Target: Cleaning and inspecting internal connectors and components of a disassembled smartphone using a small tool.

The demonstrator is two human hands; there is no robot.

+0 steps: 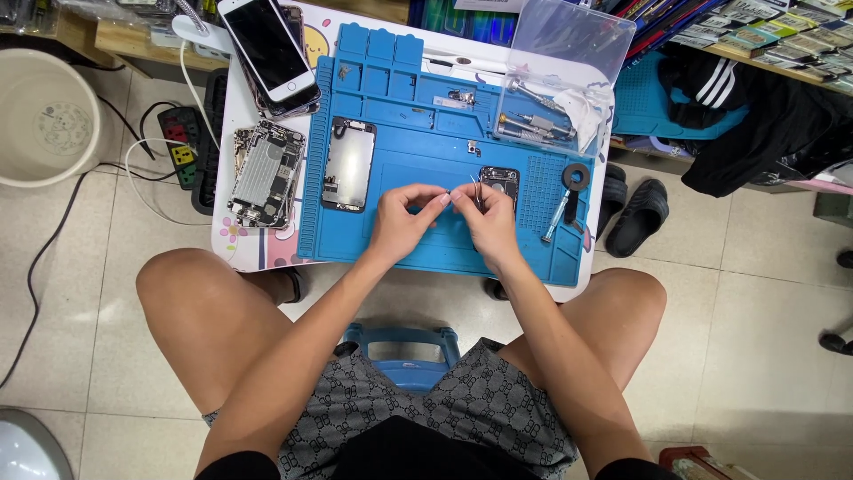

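Centre frame, over blue mat: left hand and right hand pinched together, fingertips nearly touching; right grips tweezers. Any pinched part too small to tell.

blue work mat: matt, rubbery look, moulded ridges. opened phone chassis: bare metal, dull grey sheen. stacked phone: glossy glass face. parts box: clear smooth plastic. tweezers in right hand: probably metal, too small to be sure. shorts: woven cloth, matt. floor tiles: smooth, slightly glossy. bucket: matt cream plastic.
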